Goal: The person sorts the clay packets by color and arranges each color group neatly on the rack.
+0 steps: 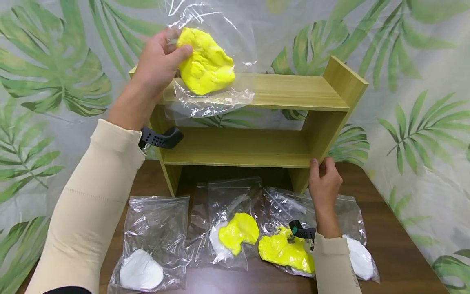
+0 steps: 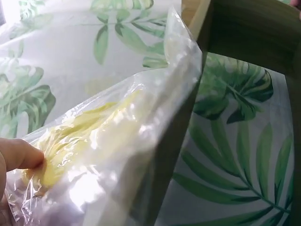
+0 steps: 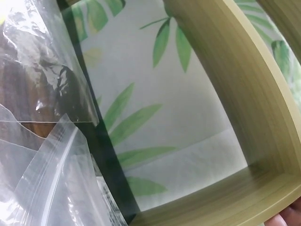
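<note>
My left hand pinches a clear plastic bag holding a flat lump of yellow clay, raised in front of the top of a small wooden shelf. In the left wrist view the thumb presses on the yellow lump through the film. My right hand grips the shelf's right side panel low down, thumb on the front edge. Only its fingertips show in the right wrist view, at the wood's edge.
On the brown table lie several zip bags: one with white clay at left, one with yellow and white lumps mid-table, one with yellow clay, another with white clay at right. A leaf-patterned cloth hangs behind.
</note>
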